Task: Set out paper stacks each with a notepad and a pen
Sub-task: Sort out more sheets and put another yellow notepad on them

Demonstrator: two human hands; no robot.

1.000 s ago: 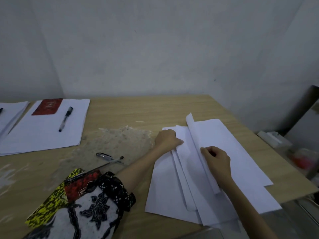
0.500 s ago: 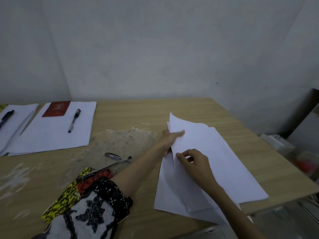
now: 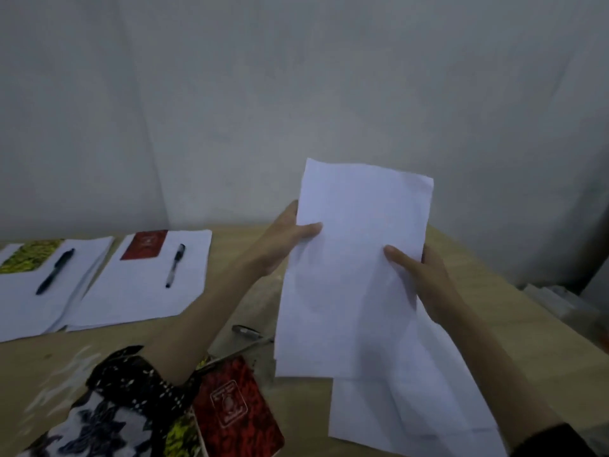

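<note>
At the left of the frame lie two finished paper stacks [image 3: 141, 291] with notepads and pens. In the centre, the left hand [image 3: 283, 239] and right hand [image 3: 418, 278] grip a raised paper bundle [image 3: 349, 275] by its two sides, thumbs in front.

Plain indoor workroom, office-like in use. A worn wooden bench [image 3: 230, 245] stands against a bare grey-white wall [image 3: 296, 94]. Paper stacks [image 3: 145, 282] with a notepad [image 3: 144, 244] and pen [image 3: 174, 265] are laid out on it.
</note>
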